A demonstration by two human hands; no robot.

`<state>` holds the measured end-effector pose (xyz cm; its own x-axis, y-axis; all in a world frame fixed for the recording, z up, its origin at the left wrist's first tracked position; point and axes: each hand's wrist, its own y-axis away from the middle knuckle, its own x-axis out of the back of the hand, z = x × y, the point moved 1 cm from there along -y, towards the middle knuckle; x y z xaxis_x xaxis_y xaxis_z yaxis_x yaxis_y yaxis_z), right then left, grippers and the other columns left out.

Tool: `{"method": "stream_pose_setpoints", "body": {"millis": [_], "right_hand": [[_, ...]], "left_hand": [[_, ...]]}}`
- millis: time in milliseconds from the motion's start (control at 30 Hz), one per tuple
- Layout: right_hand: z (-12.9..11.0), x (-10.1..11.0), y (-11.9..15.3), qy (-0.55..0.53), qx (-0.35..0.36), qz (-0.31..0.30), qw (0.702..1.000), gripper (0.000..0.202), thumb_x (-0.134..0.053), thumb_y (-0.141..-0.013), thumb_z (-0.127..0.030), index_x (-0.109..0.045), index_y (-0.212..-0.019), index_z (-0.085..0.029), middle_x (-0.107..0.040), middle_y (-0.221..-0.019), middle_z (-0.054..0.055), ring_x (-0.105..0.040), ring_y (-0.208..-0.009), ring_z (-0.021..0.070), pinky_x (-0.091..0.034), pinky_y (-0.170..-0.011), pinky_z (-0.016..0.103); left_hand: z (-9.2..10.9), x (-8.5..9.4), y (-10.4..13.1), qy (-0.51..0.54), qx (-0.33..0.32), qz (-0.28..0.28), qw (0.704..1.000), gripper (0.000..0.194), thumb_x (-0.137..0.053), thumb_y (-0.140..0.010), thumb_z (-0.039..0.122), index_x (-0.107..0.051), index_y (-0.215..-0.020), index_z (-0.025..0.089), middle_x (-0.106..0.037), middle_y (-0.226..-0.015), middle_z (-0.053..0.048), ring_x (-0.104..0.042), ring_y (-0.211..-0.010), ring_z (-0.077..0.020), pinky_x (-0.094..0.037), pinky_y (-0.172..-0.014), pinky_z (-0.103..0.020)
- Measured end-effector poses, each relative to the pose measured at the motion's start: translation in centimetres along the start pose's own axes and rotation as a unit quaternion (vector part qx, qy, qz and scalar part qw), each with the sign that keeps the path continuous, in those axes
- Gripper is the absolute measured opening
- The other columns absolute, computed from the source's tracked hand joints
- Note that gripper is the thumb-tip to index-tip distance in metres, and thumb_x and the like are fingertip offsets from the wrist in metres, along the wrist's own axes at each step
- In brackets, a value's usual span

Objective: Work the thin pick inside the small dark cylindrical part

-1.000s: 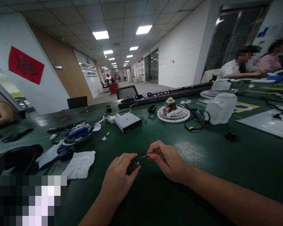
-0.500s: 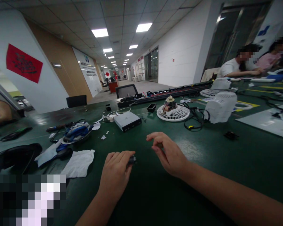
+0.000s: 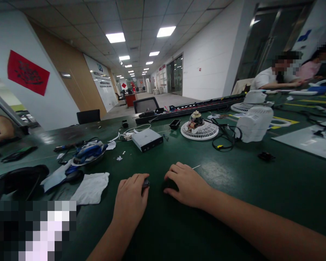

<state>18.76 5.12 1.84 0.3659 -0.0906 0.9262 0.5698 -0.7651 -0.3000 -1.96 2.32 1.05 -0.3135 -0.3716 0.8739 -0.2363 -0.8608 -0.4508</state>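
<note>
My left hand (image 3: pixel 130 199) is closed around a small dark, rounded part (image 3: pixel 146 183), mostly hidden by the fingers. My right hand (image 3: pixel 188 185) is a short way to the right, low over the green table, its fingers curled over a black handle (image 3: pixel 170 184). A thin metal shaft (image 3: pixel 196 167) sticks out behind the knuckles, so this looks like a screwdriver. The two held things are apart.
Ahead lies a grey disc drive (image 3: pixel 146 137). Beyond are a small black tray (image 3: pixel 175 124), a white fan grille with motor (image 3: pixel 199 129), and a white housing (image 3: pixel 255 125). A white cloth (image 3: pixel 91 188) and a bowl (image 3: pixel 89 161) lie left.
My right hand has come down to the table and curled over the black handle; the thin shaft now shows. My left hand has shifted slightly left with the dark part.
</note>
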Motion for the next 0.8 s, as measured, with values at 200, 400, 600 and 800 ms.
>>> {"method": "stream_pose_setpoints", "body": {"millis": [200, 400, 600, 800], "right_hand": [[0.5, 0.0, -0.2, -0.018, 0.015, -0.024, 0.999, 0.001, -0.07, -0.086, -0.019, -0.07, -0.086, -0.02, -0.069, -0.089, 0.006, -0.058, -0.087, 0.0237, -0.044, -0.074, 0.037], [0.4, 0.3, -0.2, -0.085, 0.043, 0.022, 0.995, 0.004, -0.071, -0.085, -0.017, -0.069, -0.088, -0.019, -0.071, -0.087, 0.003, -0.057, -0.087, 0.0204, -0.043, -0.079, 0.035], [0.0, 0.6, 0.1, -0.146, 0.117, 0.062, 0.98, 0.005, -0.068, -0.089, -0.018, -0.071, -0.093, -0.019, -0.071, -0.09, 0.002, -0.058, -0.09, 0.0186, -0.043, -0.085, 0.035], [-0.5, 0.2, 0.2, -0.151, 0.158, 0.104, 0.97, 0.005, -0.068, -0.089, -0.017, -0.072, -0.09, -0.018, -0.067, -0.091, 0.004, -0.057, -0.087, 0.0185, -0.043, -0.077, 0.033]], "left_hand": [[-0.3, -0.3, -0.1, 0.007, 0.001, -0.016, 1.0, 0.031, -0.061, -0.085, 0.017, -0.062, -0.116, 0.021, -0.073, -0.108, -0.007, -0.069, -0.096, -0.0277, -0.051, -0.085, -0.046], [0.2, -0.4, 0.0, 0.062, -0.047, -0.076, 0.994, 0.034, -0.062, -0.087, 0.018, -0.06, -0.121, 0.024, -0.071, -0.112, -0.005, -0.066, -0.1, -0.0248, -0.05, -0.088, -0.044], [0.9, -0.2, 0.3, 0.108, -0.087, -0.058, 0.989, 0.045, -0.072, -0.08, 0.014, -0.057, -0.121, 0.027, -0.069, -0.112, -0.002, -0.064, -0.097, -0.0231, -0.052, -0.085, -0.04], [1.4, 0.3, 0.4, 0.142, -0.151, 0.0, 0.978, 0.04, -0.073, -0.081, 0.014, -0.056, -0.116, 0.024, -0.069, -0.104, -0.001, -0.065, -0.089, -0.02, -0.053, -0.079, -0.034]]}}
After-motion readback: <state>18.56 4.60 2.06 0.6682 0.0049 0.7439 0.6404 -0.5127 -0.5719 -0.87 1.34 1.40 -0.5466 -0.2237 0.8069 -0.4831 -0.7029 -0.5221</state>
